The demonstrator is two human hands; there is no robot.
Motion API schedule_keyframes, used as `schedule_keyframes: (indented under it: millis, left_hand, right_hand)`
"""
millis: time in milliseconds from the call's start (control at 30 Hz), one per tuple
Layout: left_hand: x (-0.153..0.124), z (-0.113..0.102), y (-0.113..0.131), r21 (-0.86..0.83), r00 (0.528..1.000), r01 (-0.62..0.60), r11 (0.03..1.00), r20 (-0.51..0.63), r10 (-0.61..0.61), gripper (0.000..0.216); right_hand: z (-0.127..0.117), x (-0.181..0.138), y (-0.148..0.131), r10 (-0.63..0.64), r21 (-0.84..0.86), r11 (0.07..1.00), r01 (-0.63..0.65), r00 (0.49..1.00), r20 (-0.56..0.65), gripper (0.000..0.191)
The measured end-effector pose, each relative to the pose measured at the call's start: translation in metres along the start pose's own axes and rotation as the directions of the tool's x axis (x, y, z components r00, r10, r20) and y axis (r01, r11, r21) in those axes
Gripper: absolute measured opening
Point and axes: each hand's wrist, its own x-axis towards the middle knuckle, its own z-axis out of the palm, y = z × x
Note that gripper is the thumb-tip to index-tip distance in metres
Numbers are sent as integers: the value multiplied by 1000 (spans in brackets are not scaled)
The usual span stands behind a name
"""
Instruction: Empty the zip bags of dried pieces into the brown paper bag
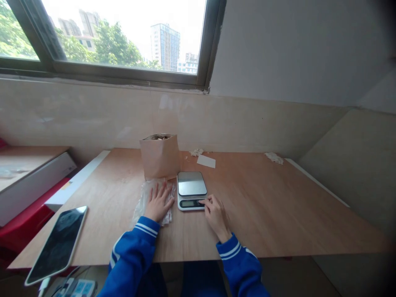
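Observation:
A small digital kitchen scale (191, 189) with a steel platform sits mid-table. My right hand (215, 214) is beside its front right corner, index finger touching the button strip by the display, the other fingers curled. My left hand (159, 202) lies flat with fingers spread on a stack of clear plastic bags (145, 200) just left of the scale. Right behind the bags stands an open brown paper bag (160, 156) with pale contents showing at its mouth. Both arms wear blue sleeves with white stripes.
A dark-screened tablet (57, 243) lies at the wooden table's (262, 206) front left corner. A white paper slip (206, 161) and crumpled scraps (274, 157) lie near the back edge. A low white-and-red unit (27, 181) stands to the left.

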Motion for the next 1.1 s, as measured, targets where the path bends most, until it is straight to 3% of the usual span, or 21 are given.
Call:
schedule_keyframes:
  millis: [167,300,400,500,567,633,700,800,900,967,1033,1100]
  left_hand:
    - [-6,0,-15,19,1000,17,1000,8,-17,58]
    - [-9,1,-21,40,999,40,998,-3,-40,58]
    - [-8,3,-23,29,1000,29,999,-3,-29,59]
    - [-5,1,-24,-11,1000,23,1000,12,-23,56]
    - [-4,-7,-21,-39,999,38,998,21,-38,52]
    - [-3,-23,-11,-74,999,45,996,-8,-46,46]
    - [-1,-49,7,-145,993,2,989,-114,-19,38]
    - [8,-98,46,-286,935,-158,945,-352,50,35]
    - [30,-142,81,-310,790,-237,921,-614,-3,33]
    - [51,-162,95,-279,692,-249,927,-721,-31,33]
    - [75,-175,98,-240,659,-214,947,-751,-42,35]
    - [98,-181,96,-197,668,-151,969,-743,-47,35]
  right_hand:
    - [-4,4,-22,-73,-264,958,114,984,159,33]
    - [-5,13,-29,-94,-278,949,151,973,210,35]
    - [-6,21,-13,-75,-93,991,93,981,181,33]
    - [-1,29,17,69,256,964,-72,997,22,31]
    - [5,32,37,281,434,874,-218,956,-87,28]
    - [13,33,51,458,523,783,-335,881,-121,25]
    - [19,32,57,521,544,743,-391,848,-102,23]
    - [21,30,57,508,519,756,-399,858,-80,24]
    - [19,30,52,488,441,799,-408,870,-79,24]
    - [18,30,48,433,330,859,-392,900,-57,25]
    - [17,29,45,360,203,914,-350,933,-11,27]
    - [16,29,43,299,112,947,-301,954,30,27]
